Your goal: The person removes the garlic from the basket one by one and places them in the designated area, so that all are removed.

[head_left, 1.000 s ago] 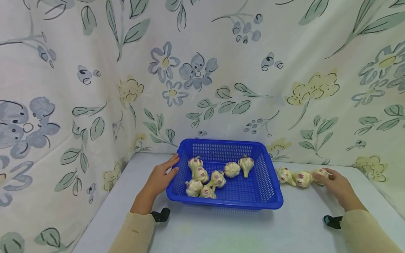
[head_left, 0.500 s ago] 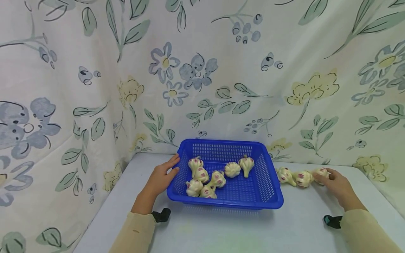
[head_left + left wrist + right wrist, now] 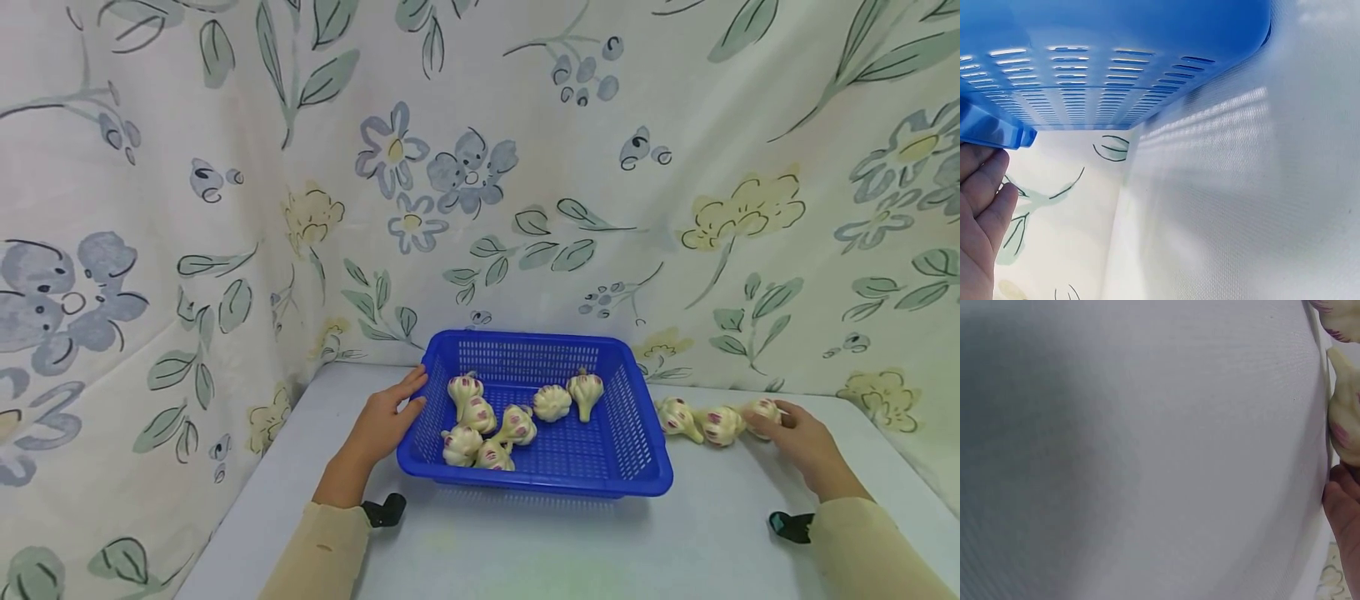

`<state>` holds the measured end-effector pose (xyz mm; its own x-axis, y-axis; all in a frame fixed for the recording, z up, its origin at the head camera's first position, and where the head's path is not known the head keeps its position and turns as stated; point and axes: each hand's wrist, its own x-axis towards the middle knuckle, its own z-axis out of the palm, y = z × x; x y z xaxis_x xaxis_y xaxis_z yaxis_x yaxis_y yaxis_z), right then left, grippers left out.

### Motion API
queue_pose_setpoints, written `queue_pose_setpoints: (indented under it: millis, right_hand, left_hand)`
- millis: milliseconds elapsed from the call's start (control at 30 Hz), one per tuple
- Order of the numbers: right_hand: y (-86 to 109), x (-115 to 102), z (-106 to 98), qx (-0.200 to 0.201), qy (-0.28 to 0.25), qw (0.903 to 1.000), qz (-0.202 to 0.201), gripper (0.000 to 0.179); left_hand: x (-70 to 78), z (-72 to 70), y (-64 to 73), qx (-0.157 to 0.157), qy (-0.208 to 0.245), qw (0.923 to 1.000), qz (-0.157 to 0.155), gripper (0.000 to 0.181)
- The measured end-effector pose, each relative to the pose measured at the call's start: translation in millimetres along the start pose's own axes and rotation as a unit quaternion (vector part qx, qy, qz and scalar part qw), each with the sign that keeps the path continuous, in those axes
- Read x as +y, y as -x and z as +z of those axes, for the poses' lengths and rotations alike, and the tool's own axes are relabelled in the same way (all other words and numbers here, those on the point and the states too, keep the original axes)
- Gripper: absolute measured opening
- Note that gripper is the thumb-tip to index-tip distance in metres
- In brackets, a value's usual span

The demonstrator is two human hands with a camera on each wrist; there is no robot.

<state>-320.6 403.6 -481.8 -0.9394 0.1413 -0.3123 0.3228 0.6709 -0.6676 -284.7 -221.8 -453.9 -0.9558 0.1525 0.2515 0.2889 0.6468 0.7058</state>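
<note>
Right hand (image 3: 807, 440) is pinching a cream, purple-streaked, rounded garlic bulb (image 3: 762, 408) between thumb and fingers, at the right end of its row. The bulb's narrow neck (image 3: 1339, 364) is pointing left, away from the hand, toward two similar bulbs (image 3: 722, 426) and the blue, rectangular, perforated plastic basket (image 3: 540, 482). Left hand (image 3: 381, 421), fingers extended, is touching that basket's left side, well apart from this bulb.

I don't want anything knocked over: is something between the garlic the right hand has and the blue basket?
Yes. Beside the garlic in the right hand lie two other bulbs on the table, then the right wall of the basket rises. Nothing visible blocks the way above them.
</note>
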Motion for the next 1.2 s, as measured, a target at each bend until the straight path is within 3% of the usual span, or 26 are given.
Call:
queue_pose_setpoints:
  millis: [300, 467, 567, 700, 833, 1000, 1200]
  right_hand:
    - [0.2, 0.9, -3.5, 0.001, 0.002, 0.9999, 0.012, 0.107]
    - [2.5, -2.6, -14.1, 0.004, 0.018, 0.9998, -0.001, 0.109]
    - [5.1, -12.4, -21.7, 0.031, 0.032, 0.9987, -0.026, 0.109]
    - [10.5, -38.1, -30.4, 0.078, 0.048, 0.9927, -0.079, 0.101]
    - [18.8, -78.6, -31.5, 0.102, 0.058, 0.9851, -0.126, 0.097]
    - [23.9, -127.4, -17.7, 0.106, 0.063, 0.973, -0.195, 0.091]
    - [28.5, -171.5, 8.8, 0.093, 0.052, 0.9594, -0.261, 0.084]
  left_hand:
    - [-3.7, 1.4, -0.2, 0.004, -0.001, 1.0, 0.001, 0.047]
    - [-2.4, 1.2, -0.6, -0.001, -0.002, 1.0, -0.005, 0.048]
    - [-0.4, 0.3, -0.5, -0.003, -0.002, 0.9999, -0.01, 0.048]
    - [1.7, -0.6, 0.2, -0.004, -0.002, 1.0, -0.009, 0.047]
    - [1.7, -1.5, 0.2, -0.003, -0.004, 1.0, -0.007, 0.047]
    - [1.2, -1.7, 0.5, -0.001, -0.001, 1.0, -0.008, 0.047]
    - [0.5, -0.6, 1.0, -0.004, -0.002, 1.0, -0.008, 0.047]
